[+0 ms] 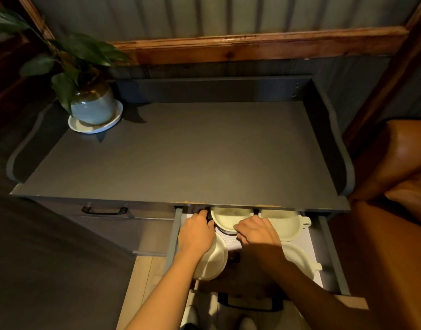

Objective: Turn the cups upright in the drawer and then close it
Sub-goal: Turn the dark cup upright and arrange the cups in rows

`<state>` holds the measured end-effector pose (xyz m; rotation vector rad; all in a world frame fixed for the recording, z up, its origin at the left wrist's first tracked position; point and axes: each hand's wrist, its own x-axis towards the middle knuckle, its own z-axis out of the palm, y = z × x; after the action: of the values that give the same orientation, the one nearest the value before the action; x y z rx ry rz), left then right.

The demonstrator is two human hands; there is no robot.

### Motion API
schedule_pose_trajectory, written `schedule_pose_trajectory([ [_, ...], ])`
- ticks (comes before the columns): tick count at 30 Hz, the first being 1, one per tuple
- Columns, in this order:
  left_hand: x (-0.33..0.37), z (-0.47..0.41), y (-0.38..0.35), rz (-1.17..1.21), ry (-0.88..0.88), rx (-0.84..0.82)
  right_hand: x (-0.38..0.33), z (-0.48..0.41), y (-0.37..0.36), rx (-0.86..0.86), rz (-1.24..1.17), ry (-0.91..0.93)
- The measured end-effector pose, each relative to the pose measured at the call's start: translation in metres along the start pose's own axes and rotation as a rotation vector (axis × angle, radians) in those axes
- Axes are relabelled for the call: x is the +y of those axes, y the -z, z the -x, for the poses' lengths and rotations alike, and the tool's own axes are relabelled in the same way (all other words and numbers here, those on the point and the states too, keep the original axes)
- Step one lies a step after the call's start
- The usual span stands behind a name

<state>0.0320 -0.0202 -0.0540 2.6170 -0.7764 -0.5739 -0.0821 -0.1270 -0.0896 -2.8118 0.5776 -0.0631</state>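
The open drawer (333,256) holds several cream cups. A cup with a dark rim (229,219) sits at the back middle, its hollow facing up toward me. My left hand (197,233) curls around its left side and my right hand (256,231) grips its front rim. To its right lies another cup (284,223), its handle pointing right. A third cup (215,260) lies tilted at the front left under my left wrist. At the front right a fourth cup (300,258) lies partly hidden by my right forearm.
The drawer's black pull handle (250,303) is near my body. A closed drawer with a handle (104,210) sits to the left. On the grey cabinet top (181,158) stands a potted plant on a saucer (94,110). A brown leather seat (395,198) is close on the right.
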Motion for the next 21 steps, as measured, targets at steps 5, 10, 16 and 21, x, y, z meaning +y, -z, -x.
schedule_pose_trajectory([
  [5, -0.002, -0.005, -0.001, 0.055, 0.066, 0.028, 0.001, -0.004, -0.004, -0.029, 0.128, 0.023],
  [10, -0.004, -0.004, 0.001, 0.158, 0.090, 0.073, -0.001, -0.003, 0.007, -0.008, 0.262, 0.071],
  [16, -0.003, -0.009, 0.006, 0.194, 0.103, 0.054, -0.002, 0.003, 0.007, 0.158, 0.083, 0.119],
  [21, -0.003, -0.005, 0.007, 0.161, 0.009, 0.104, 0.000, 0.003, 0.021, 0.168, -0.026, 0.105],
])
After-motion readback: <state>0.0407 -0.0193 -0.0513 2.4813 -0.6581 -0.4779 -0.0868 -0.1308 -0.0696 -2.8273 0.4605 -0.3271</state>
